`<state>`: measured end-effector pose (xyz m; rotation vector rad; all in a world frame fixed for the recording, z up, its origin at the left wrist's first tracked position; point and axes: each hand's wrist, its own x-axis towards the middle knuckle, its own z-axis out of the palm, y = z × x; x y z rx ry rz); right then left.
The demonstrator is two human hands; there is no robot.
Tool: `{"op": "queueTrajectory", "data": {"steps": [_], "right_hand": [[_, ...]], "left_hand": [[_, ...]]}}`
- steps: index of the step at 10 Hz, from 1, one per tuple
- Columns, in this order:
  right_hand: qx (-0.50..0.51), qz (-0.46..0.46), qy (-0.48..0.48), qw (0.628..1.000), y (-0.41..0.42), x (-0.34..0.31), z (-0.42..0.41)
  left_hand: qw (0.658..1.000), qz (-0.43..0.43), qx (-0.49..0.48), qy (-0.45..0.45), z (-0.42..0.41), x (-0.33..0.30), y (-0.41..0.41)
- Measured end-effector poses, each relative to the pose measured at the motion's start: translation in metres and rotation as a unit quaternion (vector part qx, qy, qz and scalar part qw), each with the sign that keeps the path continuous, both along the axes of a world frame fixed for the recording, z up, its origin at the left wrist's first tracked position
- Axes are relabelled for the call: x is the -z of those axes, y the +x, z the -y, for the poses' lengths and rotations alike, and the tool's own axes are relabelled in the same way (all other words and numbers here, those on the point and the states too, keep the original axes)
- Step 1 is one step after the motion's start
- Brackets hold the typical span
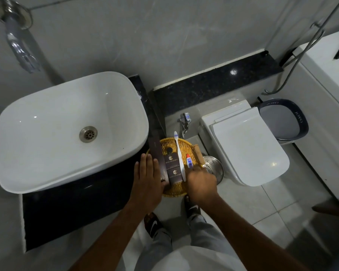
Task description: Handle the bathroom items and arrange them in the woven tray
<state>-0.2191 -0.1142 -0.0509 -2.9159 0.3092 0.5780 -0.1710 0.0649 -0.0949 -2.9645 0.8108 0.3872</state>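
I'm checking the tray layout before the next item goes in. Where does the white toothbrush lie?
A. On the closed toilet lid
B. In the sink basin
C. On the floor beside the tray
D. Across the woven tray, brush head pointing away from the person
D: the white toothbrush lies lengthwise across the woven tray, between the dark boxes and the small toothpaste tube, its bristled head past the far rim.

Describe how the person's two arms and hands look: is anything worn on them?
Both forearms are bare up to the frame's lower edge; no sleeves show. The left hand and the right hand carry no gloves, and no rings, watch or bracelet can be seen.
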Motion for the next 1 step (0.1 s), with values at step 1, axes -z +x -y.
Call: {"op": "queueTrajectory", "data": {"steps": [1], "right_hand": [[0.067,0.042,0.048,0.996,0.0063,-0.017,0.0061]], "left_hand": [[0.999,0.019,-0.015,-0.021,0.0053,-0.007,-0.0041]]}}
